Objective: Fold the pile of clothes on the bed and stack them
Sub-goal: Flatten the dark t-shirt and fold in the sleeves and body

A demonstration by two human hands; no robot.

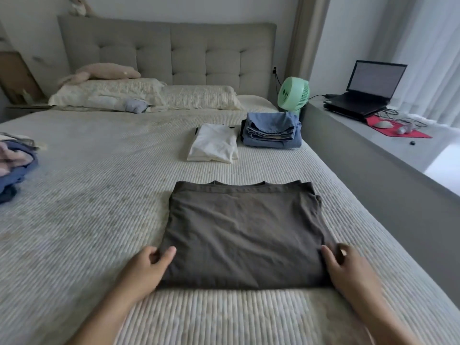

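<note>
- Dark brown shirt (242,235) lies folded flat at lower centre of the bed (99,207)
- Left hand (146,270) pinches the shirt's near left corner; right hand (348,270) grips its near right corner, fingers curled
- Folded white garment (214,143) and folded denim stack (271,130) sit upper right of centre; unfolded pile (15,160) at left edge

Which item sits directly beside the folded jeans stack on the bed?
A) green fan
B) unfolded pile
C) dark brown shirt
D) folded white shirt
D: the folded white shirt lies just left of the folded jeans stack in the picture, on the bed; the dark brown shirt is nearer the camera, held at its near corners by the left hand and right hand.
</note>
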